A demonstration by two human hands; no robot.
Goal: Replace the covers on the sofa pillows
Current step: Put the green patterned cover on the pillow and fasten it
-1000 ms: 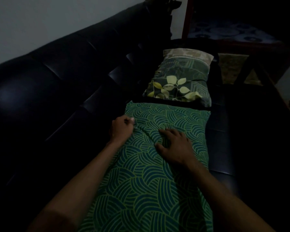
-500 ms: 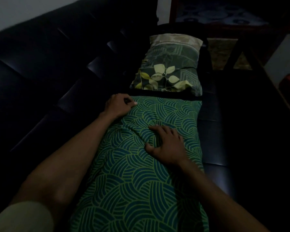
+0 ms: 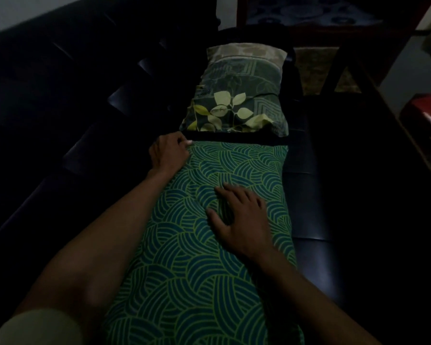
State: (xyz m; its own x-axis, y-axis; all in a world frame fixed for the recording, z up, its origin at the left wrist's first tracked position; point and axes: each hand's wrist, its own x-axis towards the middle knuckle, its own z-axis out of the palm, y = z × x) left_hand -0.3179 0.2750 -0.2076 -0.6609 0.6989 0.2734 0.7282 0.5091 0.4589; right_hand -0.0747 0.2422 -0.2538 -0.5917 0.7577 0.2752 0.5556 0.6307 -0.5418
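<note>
A black sofa (image 3: 60, 100) fills the left. The left hand (image 3: 168, 153), fingers curled, pinches the far left corner of the green wave-patterned pillow (image 3: 197, 282) lying lengthwise on the seat. The right hand (image 3: 241, 217) presses flat, fingers spread, on its middle. Beyond lies a leaf-print pillow (image 3: 239, 95).

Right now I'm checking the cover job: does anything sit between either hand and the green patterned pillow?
Nothing visible does. The left hand grips the far left corner of the green patterned pillow, and the right hand lies flat on its top. The leaf-print pillow lies beyond, apart.
</note>
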